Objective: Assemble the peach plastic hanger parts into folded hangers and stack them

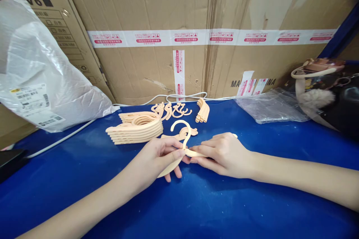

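Observation:
Both of my hands hold one cream plastic clothes hanger (187, 134) over the blue table, its hook pointing up and away from me. My left hand (159, 158) pinches it near the base of the hook, and a flat part of the hanger shows under the palm. My right hand (223, 153) is closed around the hanger's right arm, whose tip peeks out past the knuckles. Just beyond my left hand sits a stack of hanger pieces (134, 132). A loose hanger part (185, 132) lies behind the hook.
Small loose hooks (181, 110) and a bundle of curved pieces (202, 110) lie at the back. A white cable (151, 100) runs before the large carton (151, 71). At left leans a white plastic parcel (42, 67); at right are a clear bag (275, 106) and a dark bag (342, 101).

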The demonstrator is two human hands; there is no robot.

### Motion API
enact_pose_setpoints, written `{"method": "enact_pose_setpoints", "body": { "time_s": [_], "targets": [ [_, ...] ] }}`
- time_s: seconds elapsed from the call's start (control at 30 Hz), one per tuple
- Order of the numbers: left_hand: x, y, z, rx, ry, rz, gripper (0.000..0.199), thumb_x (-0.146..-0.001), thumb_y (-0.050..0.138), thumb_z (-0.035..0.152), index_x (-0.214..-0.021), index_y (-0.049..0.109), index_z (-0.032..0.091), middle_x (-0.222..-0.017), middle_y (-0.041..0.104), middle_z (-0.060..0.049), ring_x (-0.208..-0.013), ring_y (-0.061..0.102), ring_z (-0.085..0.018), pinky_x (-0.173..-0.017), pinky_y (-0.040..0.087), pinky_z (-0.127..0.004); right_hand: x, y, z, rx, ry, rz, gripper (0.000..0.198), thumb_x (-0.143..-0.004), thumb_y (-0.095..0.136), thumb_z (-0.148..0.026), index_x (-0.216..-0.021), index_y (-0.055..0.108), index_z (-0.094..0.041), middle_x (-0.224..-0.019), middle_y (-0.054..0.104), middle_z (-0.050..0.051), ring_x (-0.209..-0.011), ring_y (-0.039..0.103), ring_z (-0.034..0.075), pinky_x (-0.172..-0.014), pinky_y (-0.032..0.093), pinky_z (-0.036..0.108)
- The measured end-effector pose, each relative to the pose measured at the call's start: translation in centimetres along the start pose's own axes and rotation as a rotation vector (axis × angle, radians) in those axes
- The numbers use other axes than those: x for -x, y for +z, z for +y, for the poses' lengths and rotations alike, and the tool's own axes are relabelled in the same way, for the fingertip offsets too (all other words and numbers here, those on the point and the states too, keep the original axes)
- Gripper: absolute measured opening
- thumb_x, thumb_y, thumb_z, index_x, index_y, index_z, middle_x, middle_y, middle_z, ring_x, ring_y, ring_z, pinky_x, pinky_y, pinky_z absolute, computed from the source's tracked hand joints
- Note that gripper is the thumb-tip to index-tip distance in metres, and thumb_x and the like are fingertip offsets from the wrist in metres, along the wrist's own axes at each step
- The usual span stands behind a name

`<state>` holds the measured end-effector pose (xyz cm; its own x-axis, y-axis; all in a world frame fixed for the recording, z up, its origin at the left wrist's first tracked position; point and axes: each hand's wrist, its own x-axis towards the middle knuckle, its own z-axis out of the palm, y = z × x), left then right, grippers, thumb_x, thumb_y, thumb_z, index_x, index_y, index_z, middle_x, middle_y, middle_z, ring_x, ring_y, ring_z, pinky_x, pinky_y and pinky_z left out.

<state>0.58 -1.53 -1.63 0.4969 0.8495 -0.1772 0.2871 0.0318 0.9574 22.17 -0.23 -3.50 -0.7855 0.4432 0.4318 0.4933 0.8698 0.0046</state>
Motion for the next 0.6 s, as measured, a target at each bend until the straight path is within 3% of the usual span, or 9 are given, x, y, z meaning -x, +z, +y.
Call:
{"method": "enact_pose_setpoints", "body": {
  "time_s": [0.13,0.23,0.33,0.4,0.5,0.6],
  "targets": [
    [0.5,0.3,0.1,-0.389,0.128,0.092,0.030,-0.092,0.044,0.041,-0.080,0.059,0.018,-0.074,0.064,-0.002,-0.050,0.053,-0.011,-0.047,0.039,-0.022,-0.3,0.1,0.3,-0.022,0.017,0.048,0.034,-0.098,0.043,-0.035,-0.084,0.068,-0.017,-0.065,0.063,-0.001,-0.056,0.052,0.012,-0.058,0.031,0.028],
    [1.1,0.5,0.3,-0.736,0.263,0.209,0.027,-0.094,0.043,0.038,-0.080,0.059,0.020,-0.069,0.063,-0.001,-0.059,0.056,-0.016,-0.056,0.036,-0.025,-0.6,-0.1,0.4,-0.011,0.062,0.160,0.029,-0.093,0.053,-0.040,-0.080,0.066,-0.018,-0.070,0.062,0.000,-0.069,0.053,0.016,-0.072,0.035,0.032],
    [1.4,0.5,0.4,-0.850,0.303,0.218,0.025,-0.093,0.046,0.041,-0.089,0.063,0.023,-0.081,0.069,-0.002,-0.071,0.063,-0.021,-0.060,0.035,-0.026,-0.7,-0.3,0.3,0.042,0.106,0.288,0.027,-0.087,0.061,-0.046,-0.087,0.063,-0.020,-0.092,0.065,0.005,-0.093,0.053,0.023,-0.093,0.031,0.042],
    [1.4,0.4,0.3,-0.866,0.292,0.211,0.028,-0.094,0.045,0.042,-0.092,0.065,0.023,-0.083,0.070,-0.003,-0.073,0.065,-0.023,-0.060,0.035,-0.026,-0.7,-0.4,0.2,0.071,0.127,0.360,0.030,-0.084,0.064,-0.049,-0.092,0.061,-0.020,-0.107,0.061,0.009,-0.106,0.049,0.025,-0.099,0.028,0.046],
    [1.4,0.4,0.2,-0.884,0.285,0.233,0.029,-0.094,0.045,0.043,-0.096,0.066,0.023,-0.079,0.071,-0.004,-0.069,0.066,-0.023,-0.058,0.035,-0.027,-0.5,-0.5,0.2,0.062,0.155,0.411,0.033,-0.083,0.066,-0.048,-0.096,0.059,-0.019,-0.108,0.058,0.010,-0.105,0.049,0.026,-0.092,0.032,0.042],
    [1.3,0.4,0.0,-0.941,0.302,0.250,0.030,-0.095,0.044,0.043,-0.095,0.065,0.022,-0.081,0.072,-0.004,-0.071,0.068,-0.024,-0.057,0.036,-0.026,-0.4,-0.6,0.2,-0.035,0.135,0.319,0.027,-0.091,0.058,-0.042,-0.104,0.058,-0.018,-0.083,0.060,0.003,-0.081,0.053,0.019,-0.077,0.033,0.035]
  ]
}}
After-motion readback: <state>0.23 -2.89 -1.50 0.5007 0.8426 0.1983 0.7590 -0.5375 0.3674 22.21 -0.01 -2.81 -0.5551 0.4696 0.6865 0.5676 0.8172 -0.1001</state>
